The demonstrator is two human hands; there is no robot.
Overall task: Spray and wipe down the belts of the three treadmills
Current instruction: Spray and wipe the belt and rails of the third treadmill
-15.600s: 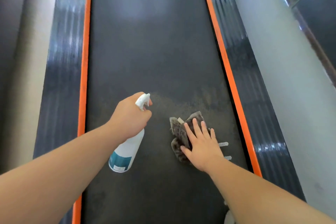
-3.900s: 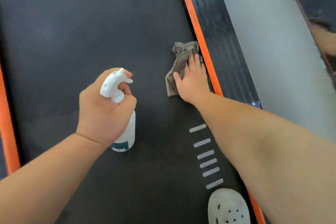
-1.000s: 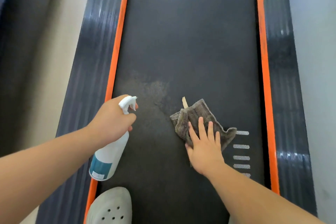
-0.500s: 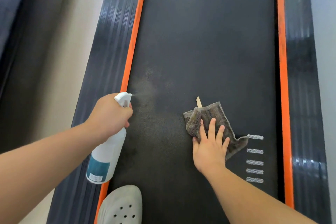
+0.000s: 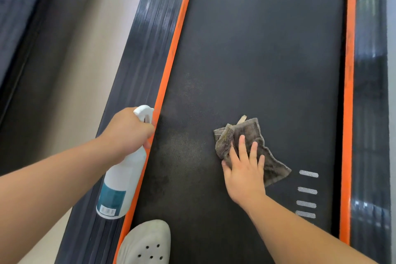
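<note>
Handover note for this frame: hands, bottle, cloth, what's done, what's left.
Left hand grips the spray bottle, nozzle aimed at the treadmill belt near its left orange strip.
Right hand presses flat on the grey cloth, mid-belt.
Done: a damp sprayed patch lies left of the cloth.
Left: wipe that patch; belt farther up looks dry. Other treadmills' belts not in view.

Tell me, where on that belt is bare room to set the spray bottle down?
The belt beyond the cloth, between the two orange strips, is bare. The damp patch between bottle and cloth is free. Nearer, the shoe and the right hand on the cloth crowd it.
</note>
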